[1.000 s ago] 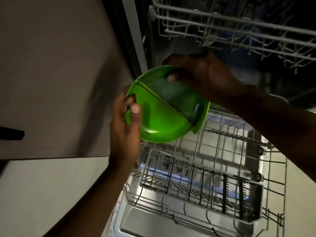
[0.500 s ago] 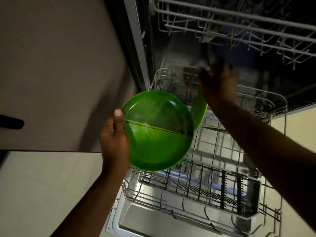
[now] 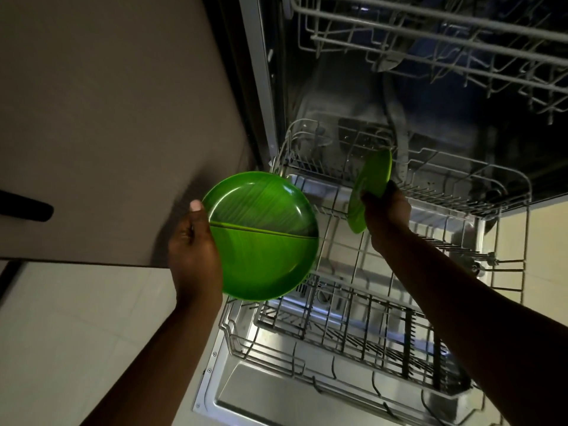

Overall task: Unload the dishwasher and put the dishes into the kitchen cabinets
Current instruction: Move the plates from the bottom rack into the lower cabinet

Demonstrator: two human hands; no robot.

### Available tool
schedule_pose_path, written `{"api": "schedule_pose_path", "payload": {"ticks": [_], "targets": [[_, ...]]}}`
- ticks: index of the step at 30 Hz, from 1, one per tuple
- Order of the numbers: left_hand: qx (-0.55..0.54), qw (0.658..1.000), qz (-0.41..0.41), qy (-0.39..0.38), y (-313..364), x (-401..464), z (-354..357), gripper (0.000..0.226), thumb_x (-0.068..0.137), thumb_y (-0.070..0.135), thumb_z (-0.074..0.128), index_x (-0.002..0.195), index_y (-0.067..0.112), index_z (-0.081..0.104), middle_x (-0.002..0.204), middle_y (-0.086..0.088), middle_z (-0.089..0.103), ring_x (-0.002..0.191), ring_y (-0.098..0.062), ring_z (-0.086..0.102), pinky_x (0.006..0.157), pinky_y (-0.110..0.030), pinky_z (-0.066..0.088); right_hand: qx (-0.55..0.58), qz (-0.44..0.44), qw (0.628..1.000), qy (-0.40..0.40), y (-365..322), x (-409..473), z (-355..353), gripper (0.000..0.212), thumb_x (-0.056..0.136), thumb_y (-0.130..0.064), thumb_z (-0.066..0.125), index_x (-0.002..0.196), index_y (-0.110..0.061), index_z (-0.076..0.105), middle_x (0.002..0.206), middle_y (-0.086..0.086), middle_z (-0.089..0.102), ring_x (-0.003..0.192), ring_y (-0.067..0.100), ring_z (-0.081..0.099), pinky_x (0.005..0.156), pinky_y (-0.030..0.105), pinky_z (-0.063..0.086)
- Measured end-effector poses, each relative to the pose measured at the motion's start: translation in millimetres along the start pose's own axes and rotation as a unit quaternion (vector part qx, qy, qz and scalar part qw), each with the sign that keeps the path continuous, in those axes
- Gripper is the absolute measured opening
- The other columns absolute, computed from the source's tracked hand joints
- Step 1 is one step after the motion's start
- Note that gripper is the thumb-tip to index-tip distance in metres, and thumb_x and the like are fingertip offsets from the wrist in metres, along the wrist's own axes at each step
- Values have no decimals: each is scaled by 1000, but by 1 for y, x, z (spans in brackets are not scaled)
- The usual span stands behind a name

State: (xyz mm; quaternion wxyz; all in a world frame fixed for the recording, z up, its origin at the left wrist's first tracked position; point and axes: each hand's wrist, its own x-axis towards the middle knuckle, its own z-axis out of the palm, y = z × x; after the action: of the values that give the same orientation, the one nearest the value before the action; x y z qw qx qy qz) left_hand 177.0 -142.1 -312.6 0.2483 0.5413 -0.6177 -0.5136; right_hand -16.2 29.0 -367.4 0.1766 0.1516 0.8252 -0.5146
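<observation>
Gripping two stacked green plates point(image 3: 261, 238) by their rim, your left hand point(image 3: 193, 250) held them just left of the lower rack point(image 3: 353, 302), thumb over the edge. Your right hand point(image 3: 385, 210) pinched a third green plate point(image 3: 370, 186), standing on edge in that rack. Lifted carelessly, it could catch the tines, and the loosely nested stack could slide apart if tilted.

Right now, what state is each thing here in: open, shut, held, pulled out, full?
Dishwasher door: open, folded down.
Lower rack: pulled out over the door, nearly empty.
Upper rack: contents too dark to tell.
Stacked green plates: held by the left hand, thumb on the rim.
Third green plate: on edge in the lower rack, gripped by the right hand.
</observation>
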Motion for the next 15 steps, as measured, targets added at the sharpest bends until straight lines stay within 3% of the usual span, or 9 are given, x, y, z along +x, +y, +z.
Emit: {"api": "schedule_pose_path", "payload": {"ticks": [3,5,6,8,9,10,11,12,15], "targets": [[16,1000,-17,15,-6,0,-1,60,84,70,40,75,15,59,80,-30,57,78,-47,57,69,-47,48,61,-23,996,-57,-15,-22,-16,43,91,-8,59,132,-21,53,108,-5,60,99,16,58,88,36,51],[12,999,-35,14,-8,1,-2,60,81,73,41,82,17,63,88,-24,64,88,-44,61,81,-52,51,32,-91,989,-116,-24,-44,-36,44,93,-11,59,134,-21,51,113,-4,63,98,13,61,87,32,52],[1,999,-47,9,-8,1,-2,61,78,76,42,88,21,67,90,-16,68,91,-39,64,86,-54,52,-52,-163,976,-134,-27,-57,-48,43,93,-14,59,135,-22,50,106,-3,66,88,11,64,78,25,55],[-20,997,-74,-12,-7,3,-1,59,76,76,44,93,27,71,95,-7,72,95,-32,66,90,-55,51,-249,-331,903,-119,-31,-86,-70,45,92,-15,60,136,-23,52,81,-4,67,55,-3,57,48,8,45],[-27,996,-86,-28,-7,4,0,57,79,74,44,92,27,72,94,-6,73,93,-31,67,90,-56,51,-302,-399,859,-109,-33,-97,-78,47,90,-11,61,136,-23,53,82,-1,69,56,-10,54,46,4,41],[-35,993,-101,-45,-5,4,2,53,82,71,45,90,27,73,93,-6,73,91,-30,68,90,-56,51,-335,-462,814,-108,-31,-104,-83,50,89,-6,61,136,-24,54,99,6,72,73,-9,61,60,6,47],[-44,990,-121,-63,-4,4,3,49,86,68,45,88,28,73,92,-6,73,90,-29,68,90,-54,51,-361,-524,763,-114,-26,-107,-87,51,90,-4,56,137,-24,52,122,9,66,99,4,65,79,19,53],[-59,983,-147,-89,-2,3,5,47,88,66,44,87,29,73,93,-7,74,91,-28,69,91,-53,52,-386,-571,714,-122,-20,-108,-87,50,92,-6,49,139,-25,50,137,8,56,121,16,56,96,32,48],[-102,957,-213,-171,7,-3,7,47,92,60,40,102,25,69,106,-12,72,96,-27,68,92,-46,51,-433,-629,625,-164,-7,-105,-88,46,99,-14,31,142,-24,47,148,6,43,138,27,38,109,42,32]]}}
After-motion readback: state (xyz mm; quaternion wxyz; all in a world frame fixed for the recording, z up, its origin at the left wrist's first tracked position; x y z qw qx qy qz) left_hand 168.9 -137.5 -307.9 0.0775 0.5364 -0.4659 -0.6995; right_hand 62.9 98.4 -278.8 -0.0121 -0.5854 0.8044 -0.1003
